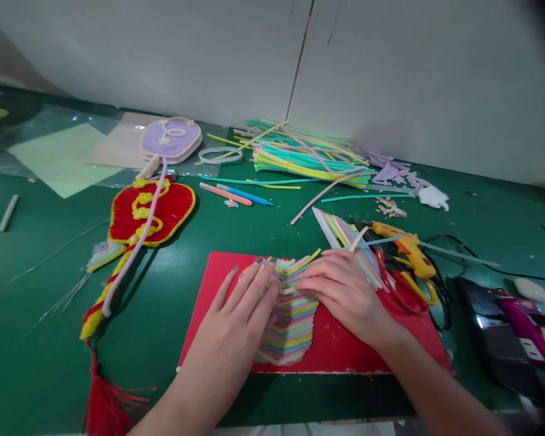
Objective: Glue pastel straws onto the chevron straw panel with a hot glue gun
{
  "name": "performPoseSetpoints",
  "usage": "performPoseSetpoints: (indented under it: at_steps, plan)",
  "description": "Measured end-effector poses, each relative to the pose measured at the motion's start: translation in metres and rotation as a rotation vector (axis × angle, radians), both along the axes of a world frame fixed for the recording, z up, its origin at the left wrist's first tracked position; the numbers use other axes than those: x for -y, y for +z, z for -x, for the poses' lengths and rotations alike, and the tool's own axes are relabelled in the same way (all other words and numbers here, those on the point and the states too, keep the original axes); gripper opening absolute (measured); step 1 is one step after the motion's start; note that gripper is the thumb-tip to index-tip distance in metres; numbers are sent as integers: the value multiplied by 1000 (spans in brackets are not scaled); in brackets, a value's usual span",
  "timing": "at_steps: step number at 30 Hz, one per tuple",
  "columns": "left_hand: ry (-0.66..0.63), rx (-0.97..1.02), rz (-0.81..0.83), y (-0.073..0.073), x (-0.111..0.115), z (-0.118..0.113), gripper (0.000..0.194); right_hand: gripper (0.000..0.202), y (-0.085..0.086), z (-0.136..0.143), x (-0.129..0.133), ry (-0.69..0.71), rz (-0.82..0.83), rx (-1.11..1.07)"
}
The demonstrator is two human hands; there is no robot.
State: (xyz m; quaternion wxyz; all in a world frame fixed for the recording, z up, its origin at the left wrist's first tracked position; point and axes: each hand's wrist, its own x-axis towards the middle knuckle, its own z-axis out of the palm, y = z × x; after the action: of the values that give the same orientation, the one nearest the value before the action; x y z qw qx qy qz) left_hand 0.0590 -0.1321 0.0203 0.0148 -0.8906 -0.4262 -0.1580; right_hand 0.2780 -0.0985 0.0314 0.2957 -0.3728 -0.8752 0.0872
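A striped piece [295, 327] of pastel pipe cleaners, laid in chevron rows, rests on a red board [367, 357]. My left hand [240, 321] lies over its left side with fingers stretched out flat. At its upper right edge, my right hand [345, 293] has its fingers close together and bent onto the strips; the thumb is hidden. Loose strip ends poke out between the hands at the top. Just behind my right hand lies a second striped piece [333, 230], with a pale short strip [358, 239] across it.
Red-handled scissors [404, 293] and a yellow glue gun [409, 248] with a cord lie right. Behind are a pipe-cleaner bundle [309, 160] and two pens [227, 194]. A red fan [152, 215] and a purple fan [171, 139] lie left. A black device [495, 339] sits far right.
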Motion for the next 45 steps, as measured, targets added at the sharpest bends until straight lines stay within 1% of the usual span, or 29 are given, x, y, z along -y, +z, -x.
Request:
performPoseSetpoints:
  at_steps: [3, 5, 7, 9, 13, 15, 18, 22, 24, 26, 27, 30, 32, 37, 41, 45]
  plan:
    - [-129, 33, 4, 15, -13, -1, 34, 18, 7, -4, 4, 37, -52, 15]
    - [-195, 86, 15, 22, -21, -3, 29, 21, 10, -6, 7, 30, -74, 37]
    - [-232, 114, 18, 28, -26, -7, 28, 22, 11, -8, 11, -2, -78, 29]
    - [-241, 106, -7, 32, -28, -11, 29, 21, 11, -7, 15, -53, -77, -4]
    - [-162, 127, -88, 34, -24, -18, 32, 17, 10, -2, 26, -219, -130, -52]
    - [-160, 153, -88, 32, -23, -20, 31, 15, 10, 0, 30, -271, -140, -91]
    - [-203, 201, -35, 31, -24, -20, 27, 16, 10, -1, 32, -267, -112, -138]
    - [-219, 239, 17, 31, -25, -18, 29, 15, 8, -4, 31, -205, -90, -168]
    - [-214, 237, 22, 30, -23, -16, 27, 12, 7, -4, 30, -193, -55, -165]
    - [-172, 211, 12, 26, -19, -13, 23, 9, 6, -1, 30, -203, -14, -143]
    - [-139, 183, -2, 23, -16, -12, 24, 9, 6, 0, 30, -215, -1, -134]
    - [-39, 90, -62, 13, -3, -6, 37, 7, 5, 7, 29, -258, -2, -133]
    - [0, 68, -70, 5, 7, -3, 42, 7, 4, 12, 28, -278, -11, -132]
    - [75, 75, 7, -15, 26, 2, 51, 9, -3, 23, 28, -289, -23, -71]
    - [99, 61, 39, -23, 28, 0, 53, 8, -9, 26, 29, -297, -42, -19]
    - [117, 52, 33, -23, 24, -2, 52, 8, -14, 25, 29, -305, -43, 24]
